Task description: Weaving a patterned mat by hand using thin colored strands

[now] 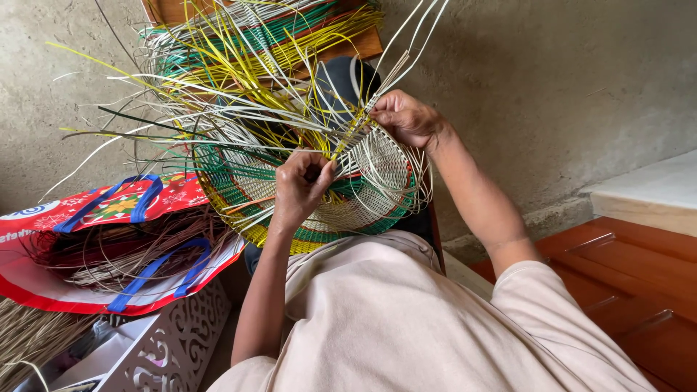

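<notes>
Both hands work at a half-woven round basket piece (pixel 363 196) propped upright in the person's lap: the left hand (pixel 299 190) is curled tight near its centre, fingers pinching a few pale and yellow strands (pixel 330 141), while the right hand (pixel 406 117) closes over the upper rim, gripping a bundle of whitish strips (pixel 396 65) that rise toward the top of the view. The woven disc shows cream bands ringed with green, yellow and a thin line of red, and loose strands of yellow, green and white fan out behind it toward a grey plaster wall (pixel 552 87). Just left of the person, a red shopping bag (pixel 109 247) with blue handles holds coils of brownish cane, resting above a white carved-pattern box (pixel 174 341). Polished reddish wood panelling (pixel 639 290) runs along the right side, near the person's elbow.
</notes>
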